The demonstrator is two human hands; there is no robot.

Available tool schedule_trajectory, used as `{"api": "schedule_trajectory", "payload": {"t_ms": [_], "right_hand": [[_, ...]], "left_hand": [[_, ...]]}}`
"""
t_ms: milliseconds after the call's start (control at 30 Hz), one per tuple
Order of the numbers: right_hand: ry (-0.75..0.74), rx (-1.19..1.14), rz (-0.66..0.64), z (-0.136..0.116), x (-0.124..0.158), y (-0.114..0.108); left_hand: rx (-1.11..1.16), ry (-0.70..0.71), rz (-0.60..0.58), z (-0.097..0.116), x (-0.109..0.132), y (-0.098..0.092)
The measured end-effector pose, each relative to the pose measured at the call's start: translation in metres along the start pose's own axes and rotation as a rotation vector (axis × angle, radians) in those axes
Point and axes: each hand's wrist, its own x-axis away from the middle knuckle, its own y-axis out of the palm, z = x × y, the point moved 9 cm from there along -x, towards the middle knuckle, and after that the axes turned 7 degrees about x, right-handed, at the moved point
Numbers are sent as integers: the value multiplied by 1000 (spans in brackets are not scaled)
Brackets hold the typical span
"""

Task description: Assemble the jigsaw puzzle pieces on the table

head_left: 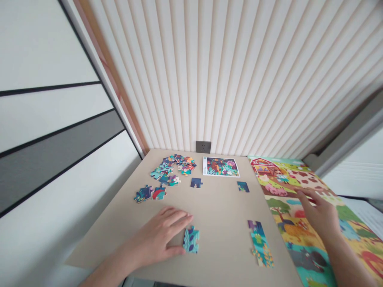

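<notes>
My left hand lies flat on the table with its fingers spread and nothing in it. Its thumb and index finger reach either side of a teal puzzle piece with dark spots; the thumb tip is at the piece's edge. My right hand is over the illustrated animal mat, fingers apart, no piece visible in it. Between the hands, near the right edge, lies a joined puzzle strip with a green figure and orange plants. Farther back are a dark blue piece and a blue-green piece, lying apart.
A heap of loose puzzle pieces lies at the back left, with several more pieces in front of it. A picture card lies near the pleated wall. A dark socket is on that wall.
</notes>
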Motion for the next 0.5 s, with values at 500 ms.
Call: {"api": "schedule_trajectory", "payload": {"t_ms": [500], "right_hand": [[125,-49,-99,-3,7,13]], "left_hand": [[-188,-292,419,-162,-32,-59]]}}
